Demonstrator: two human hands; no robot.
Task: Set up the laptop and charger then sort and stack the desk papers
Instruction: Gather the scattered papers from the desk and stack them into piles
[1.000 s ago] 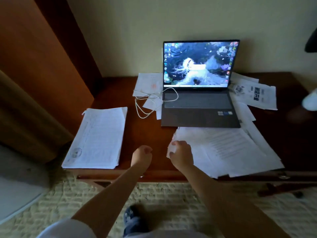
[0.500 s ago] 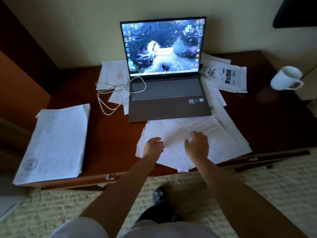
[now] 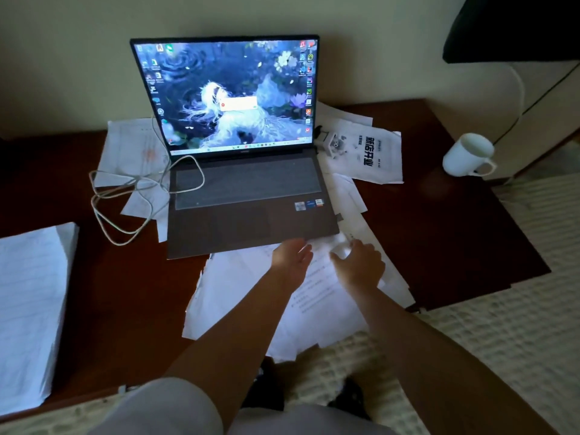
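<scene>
Papers (image 3: 314, 296) lie loose on the desk (image 3: 125, 277) just in front of the laptop (image 3: 248, 196), some hanging over the near edge. I've got both arms stretched forward over them. Left hand (image 3: 290, 257) palm inward, fingers straight and together, tips near the laptop's front edge. Right hand (image 3: 361, 262) palm down, fingers loosely spread on the sheets, holding nothing. Cable (image 3: 125, 199) coiled left of the laptop, one loop on the keyboard. Neat stack (image 3: 28, 309) far left. Mug (image 3: 467, 155) far right.
</scene>
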